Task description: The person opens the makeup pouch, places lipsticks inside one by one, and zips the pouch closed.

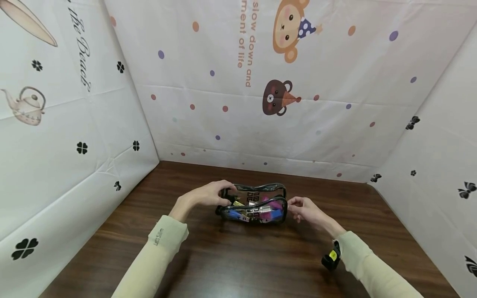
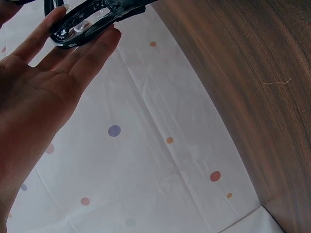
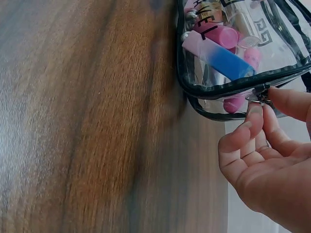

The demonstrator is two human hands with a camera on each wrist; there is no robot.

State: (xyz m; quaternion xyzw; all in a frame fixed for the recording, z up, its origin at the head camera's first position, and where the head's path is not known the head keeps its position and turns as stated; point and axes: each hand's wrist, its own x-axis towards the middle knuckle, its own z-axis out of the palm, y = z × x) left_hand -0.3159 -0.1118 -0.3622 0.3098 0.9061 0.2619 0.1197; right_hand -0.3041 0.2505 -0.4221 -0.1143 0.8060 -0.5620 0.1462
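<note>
A clear pouch with black piping (image 3: 209, 92) stands on the table, dark lettering on its see-through wall. Inside it lie a pink-and-blue stick (image 3: 221, 56), a pink cylinder (image 3: 221, 35) and several other small items. At the pouch's left end my left hand (image 1: 208, 194) holds the edge, thumb on the near side and fingers over the far side; its fingers look fairly straight in the left wrist view. My right hand (image 1: 307, 211) pinches the metal zipper pull (image 3: 257, 97) at the right end, between thumb and forefinger. How far the zipper stands apart is unclear.
Brown wooden table (image 1: 238, 256) lies under both forearms. White printed sheets (image 1: 208, 124) rise at the back and on both sides. A black strap with a yellow label (image 1: 332, 255) is at my right wrist.
</note>
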